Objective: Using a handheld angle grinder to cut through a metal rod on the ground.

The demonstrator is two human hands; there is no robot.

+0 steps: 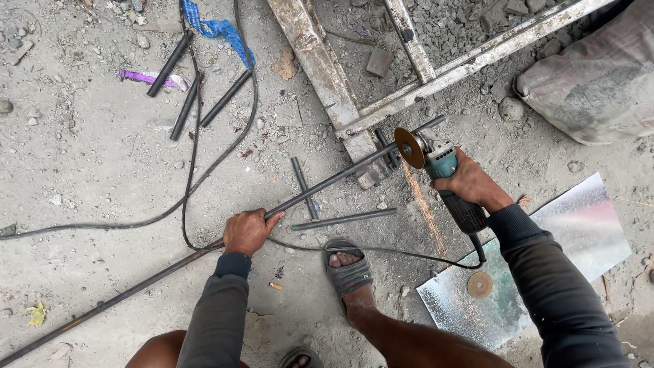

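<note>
My left hand (248, 230) grips a long dark steel rod (327, 179) that runs from the lower left up to the white metal frame (320, 65). My right hand (470, 182) holds a teal angle grinder (443, 167). Its cutting disc (409, 147) meets the rod near the far end, and a streak of orange sparks (424, 208) trails down toward me. My sandalled foot (349, 272) stands on the ground between both hands. The grinder's black cable (381, 249) loops under the rod past that foot.
Several short cut rod pieces (194, 95) lie at top left, and two more rod pieces (344, 219) lie by the foot. A shiny metal sheet (579, 232) with a spare disc (479, 285) lies at right. A grey sack (599, 75) sits top right. Black cables (204, 170) cross the gritty ground.
</note>
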